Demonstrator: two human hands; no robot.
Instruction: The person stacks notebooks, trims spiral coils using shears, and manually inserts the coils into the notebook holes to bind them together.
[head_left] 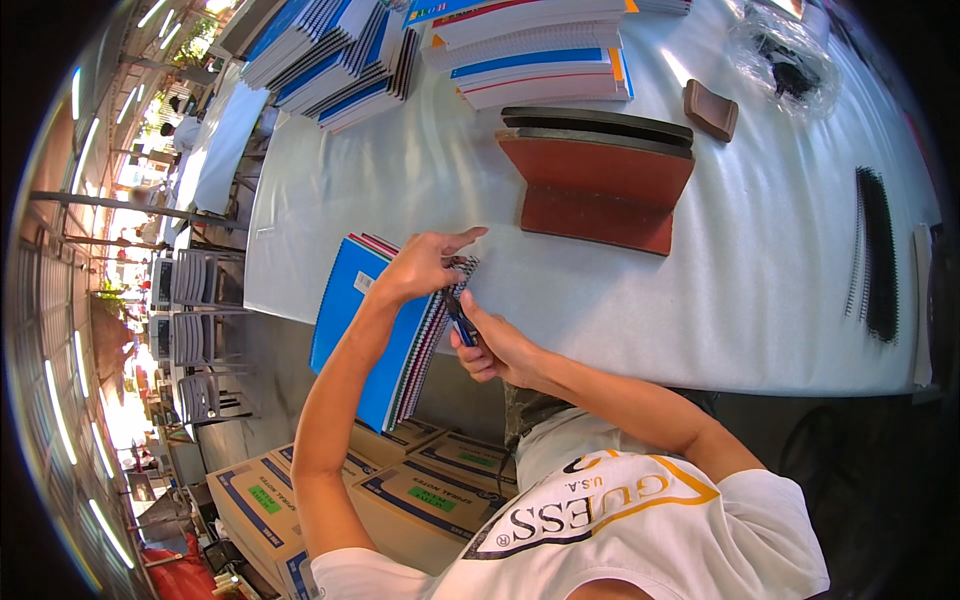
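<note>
The left hand (pixel 420 268) grasps one notebook stack (pixel 365 325) overhanging the white table's (pixel 740 330) edge; the right hand (pixel 500 348) clenches one pair of pliers (pixel 466 332) beside the coils (pixel 432 325). A stretch of tabletop (pixel 560 310) separates them from one red-brown stand (pixel 600 190).

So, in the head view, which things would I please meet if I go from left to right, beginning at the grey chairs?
Grey chairs, blue-covered spiral notebooks, red-brown angled stand, small brown block, clear plastic bag, black spiral binding coils.

workshop, notebook stacks (pixel 540 82), cartons (pixel 385 492), worktable (pixel 780 300)
</note>
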